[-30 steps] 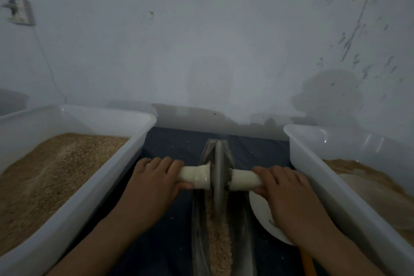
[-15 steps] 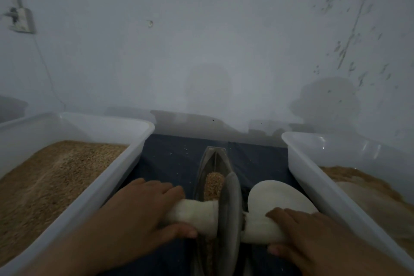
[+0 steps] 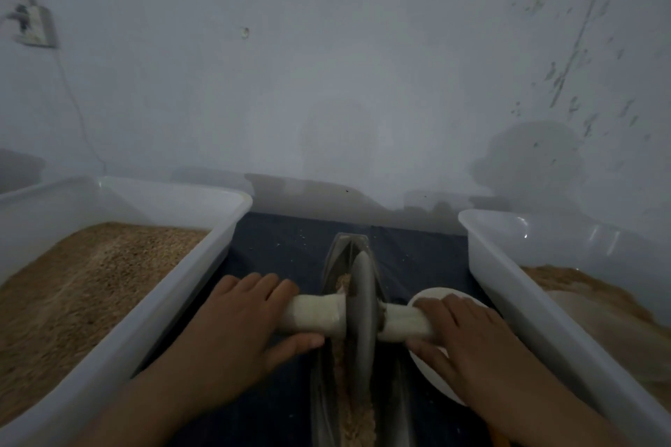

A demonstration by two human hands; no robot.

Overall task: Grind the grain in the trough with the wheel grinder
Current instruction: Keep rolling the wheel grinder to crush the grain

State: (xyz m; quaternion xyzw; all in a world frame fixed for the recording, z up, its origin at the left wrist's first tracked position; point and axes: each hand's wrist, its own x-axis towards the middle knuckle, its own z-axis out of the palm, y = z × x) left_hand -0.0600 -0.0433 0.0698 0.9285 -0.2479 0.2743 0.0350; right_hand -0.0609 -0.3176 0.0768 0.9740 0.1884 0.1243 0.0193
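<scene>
gripping the wheel grinder (image 3: 360, 305) axle: left hand (image 3: 236, 330), right hand (image 3: 468, 341).

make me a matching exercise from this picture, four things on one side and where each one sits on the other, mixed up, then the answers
Things
1. wheel grinder
2. white plate
3. bin of whole grain
4. left hand

Places
A. under the right hand, beside the trough
B. far left, on the dark cloth
C. standing in the trough on the grain
D. gripping the white handle left of the wheel

Pairs: 1-C, 2-A, 3-B, 4-D
</scene>
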